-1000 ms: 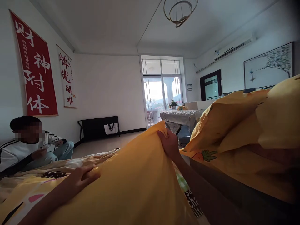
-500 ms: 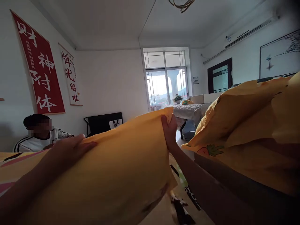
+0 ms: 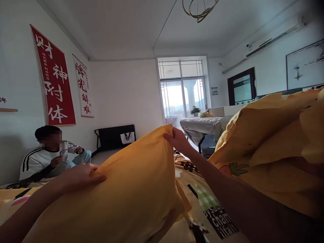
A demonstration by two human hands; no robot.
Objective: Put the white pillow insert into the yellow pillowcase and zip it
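Note:
A plump yellow pillow [image 3: 131,179] stands tilted up in front of me, its near and lower parts running out of view. My left hand [image 3: 83,177] is closed on its upper edge, with the thumb on the near face. At the pillow's top right corner, my right hand [image 3: 176,138] pinches the cloth between thumb and fingers. Below lies a printed bed sheet [image 3: 199,189] with lettering and green checks. To the right of my right arm rises another bulky yellow cloth item [image 3: 265,135] with a carrot print; whether it is a pillow or bedding I cannot tell.
A person [image 3: 50,155] in a white top sits at the left, holding something thin. Beyond the bed are a black bench [image 3: 113,135] with a white bag [image 3: 127,137] and a covered table [image 3: 202,126]. A window [image 3: 182,91] is in the far wall.
The pillow's top right corner and my right hand have moved left and slightly down. The view has shifted, showing more of the sheet and the seated person. Both hands keep their hold.

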